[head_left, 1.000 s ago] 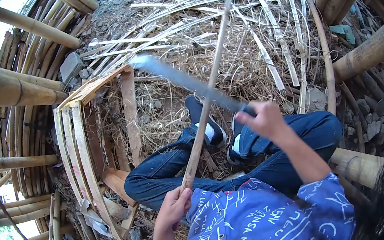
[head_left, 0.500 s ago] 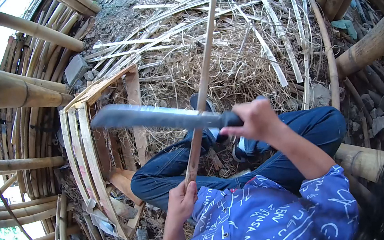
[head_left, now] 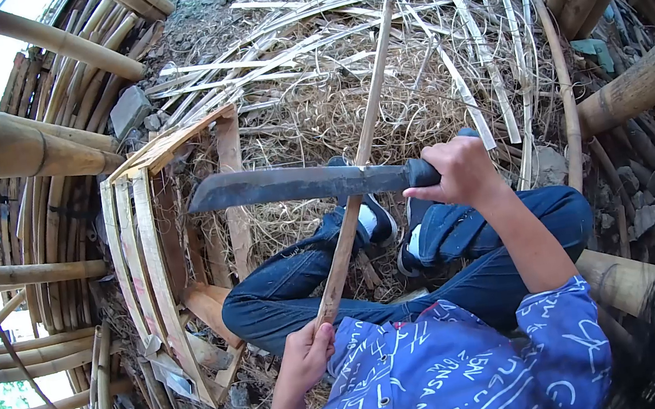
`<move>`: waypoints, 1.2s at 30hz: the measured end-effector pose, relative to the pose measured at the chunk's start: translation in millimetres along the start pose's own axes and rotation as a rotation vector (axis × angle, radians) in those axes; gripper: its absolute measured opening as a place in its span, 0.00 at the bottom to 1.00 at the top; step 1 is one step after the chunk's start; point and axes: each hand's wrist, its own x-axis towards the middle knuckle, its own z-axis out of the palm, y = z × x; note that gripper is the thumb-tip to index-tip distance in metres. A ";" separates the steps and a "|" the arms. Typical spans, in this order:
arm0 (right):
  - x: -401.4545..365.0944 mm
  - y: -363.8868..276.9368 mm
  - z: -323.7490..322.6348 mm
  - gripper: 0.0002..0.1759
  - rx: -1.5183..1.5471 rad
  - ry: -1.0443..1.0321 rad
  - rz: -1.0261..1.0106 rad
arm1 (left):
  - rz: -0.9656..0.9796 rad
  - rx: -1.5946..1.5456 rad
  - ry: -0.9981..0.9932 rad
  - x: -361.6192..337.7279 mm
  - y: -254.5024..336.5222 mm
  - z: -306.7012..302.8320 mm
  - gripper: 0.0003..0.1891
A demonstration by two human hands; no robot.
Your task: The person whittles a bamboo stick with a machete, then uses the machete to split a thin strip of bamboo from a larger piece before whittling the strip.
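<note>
Shirt (head_left: 453, 379): blue, printed in white lettering; "LAB" can be read, while much of the rest is folded or bent past reading.
Left arm: forearm angled forward, low beside the lap.
Left hand (head_left: 307, 356): fingers and thumb closed round the near end of a long wooden strip (head_left: 372, 110).
Strip's lie: slanting from that fist over the folded legs (head_left: 279, 303) and up to the top edge of the view.
Right arm: forearm reaching forward and inward above the thigh.
Right hand (head_left: 461, 173): wrapped round the black handle of a machete (head_left: 283, 185).
Blade: pointing left, nearly level, crossing over the strip beyond the left hand; whether its edge bites is hard to tell.
Slatted crate (head_left: 152, 254): left of the knees.
Ground past the shoes (head_left: 382, 230): curled shavings (head_left: 317, 126), then pale split lengths (head_left: 479, 41).
</note>
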 end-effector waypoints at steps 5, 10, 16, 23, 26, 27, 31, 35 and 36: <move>-0.9 -6.9 3.4 0.35 0.029 -0.072 -0.029 | 0.012 0.088 0.031 0.6 -0.8 -5.3 0.17; -4.8 -45.7 0.2 0.36 0.107 -0.110 -0.073 | 0.032 0.013 0.063 8.8 -1.4 2.0 0.17; 9.4 -29.0 -15.8 0.34 0.078 -0.004 -0.106 | 0.130 0.261 0.080 3.5 6.6 -3.0 0.16; 8.9 10.4 -10.6 0.36 -0.071 0.034 0.005 | 0.016 0.105 -0.005 9.1 -7.0 0.0 0.14; 8.5 16.9 -8.9 0.36 -0.063 0.045 -0.026 | 0.009 0.088 -0.030 3.9 -7.3 -1.8 0.14; 9.1 19.1 -7.8 0.35 -0.059 0.026 -0.028 | 0.031 0.079 -0.025 2.4 -6.7 -2.8 0.15; 20.4 30.0 -10.8 0.34 -0.063 0.042 -0.012 | 0.033 0.164 -0.002 -6.0 -16.4 -17.9 0.15; 15.8 76.6 -25.7 0.37 -0.009 -0.002 0.405 | -0.001 0.223 0.013 -23.4 -25.1 -31.8 0.16; 11.2 77.4 -29.1 0.38 0.017 0.004 0.398 | 0.003 0.225 0.042 -25.8 -22.8 -28.2 0.17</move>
